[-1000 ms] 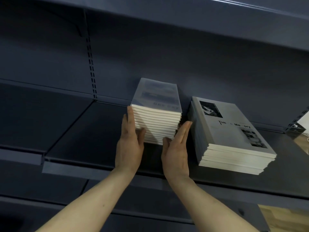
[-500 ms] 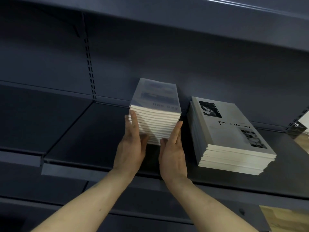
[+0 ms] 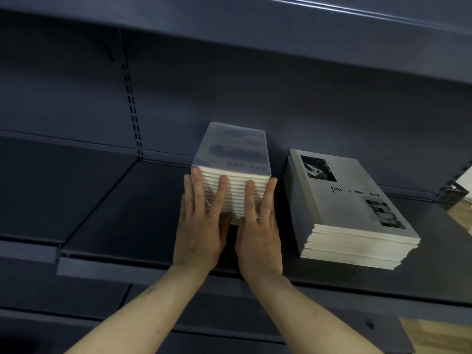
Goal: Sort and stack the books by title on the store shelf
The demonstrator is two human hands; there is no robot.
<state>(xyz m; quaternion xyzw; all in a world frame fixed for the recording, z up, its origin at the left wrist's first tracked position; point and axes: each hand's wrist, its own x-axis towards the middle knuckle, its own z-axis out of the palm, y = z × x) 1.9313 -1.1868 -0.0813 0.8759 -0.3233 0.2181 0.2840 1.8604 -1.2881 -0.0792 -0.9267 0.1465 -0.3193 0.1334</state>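
- A dark blue-grey metal shelf (image 3: 107,221) is seen across the whole frame, with another shelf board (image 3: 255,26) overhead along the top edge and a plain back panel between them.
- A slotted upright strip (image 3: 131,103) is shown in the upper left of the frame, running down the back panel to the shelf surface.
- A stack of grey-covered books (image 3: 350,213) is seen at the right of centre, lying flat on the shelf, its white page edges turned toward the camera and its top cover printed with two dark photographs and partly legible lettering.
- A second, narrower stack of books (image 3: 235,159) is placed at the centre of the frame, just beside the grey stack but apart from it, its far end close to the back panel; the top cover is blurred and only a few letters can be made out.
- The left hand (image 3: 199,226) is pressed flat against the near page edges of the centre stack, fingers straight and spread.
- The right hand (image 3: 258,231) is laid against the same face just beside the left, fingers likewise straight and fanned, nothing being pinched or gripped.
- A strip of light wooden floor (image 3: 434,333) is visible at the lower right corner.
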